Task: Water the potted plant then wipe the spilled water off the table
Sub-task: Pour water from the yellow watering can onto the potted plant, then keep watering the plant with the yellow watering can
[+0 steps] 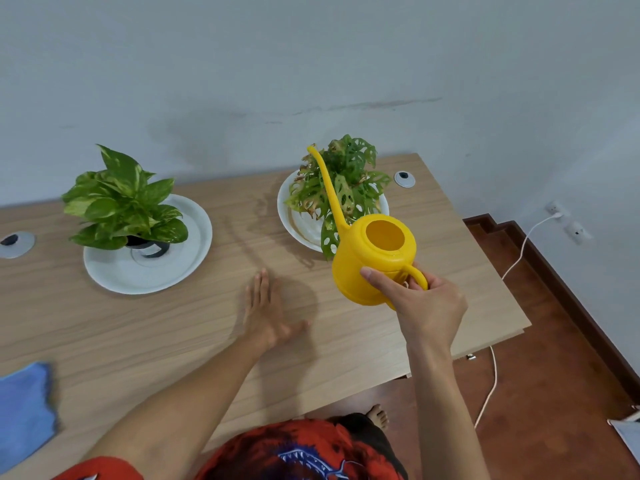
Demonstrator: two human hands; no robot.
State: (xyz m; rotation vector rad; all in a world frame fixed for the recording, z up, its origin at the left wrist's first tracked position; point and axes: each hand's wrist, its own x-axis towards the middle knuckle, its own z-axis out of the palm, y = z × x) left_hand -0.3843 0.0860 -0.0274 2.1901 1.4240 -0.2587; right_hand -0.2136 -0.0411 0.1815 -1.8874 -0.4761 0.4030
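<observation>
My right hand (pixel 420 299) grips the handle of a yellow watering can (pixel 372 258), held above the table's right side. Its long thin spout (pixel 327 188) points up and back over a plant with holed leaves (pixel 343 188) standing on a white plate (pixel 304 230). My left hand (pixel 266 308) lies flat on the wooden table (pixel 173 334), fingers apart, holding nothing. A second plant with broad green leaves (pixel 121 202) sits in a dark pot on another white plate (pixel 173 265) at the left. A blue cloth (pixel 24 410) lies at the table's near left edge.
Two round grey cable grommets are set in the table, one at the far left (pixel 15 242), one at the back right (pixel 404 179). The table's right edge drops to a red-brown floor with a white cable (pixel 491 382). A wall stands right behind the table.
</observation>
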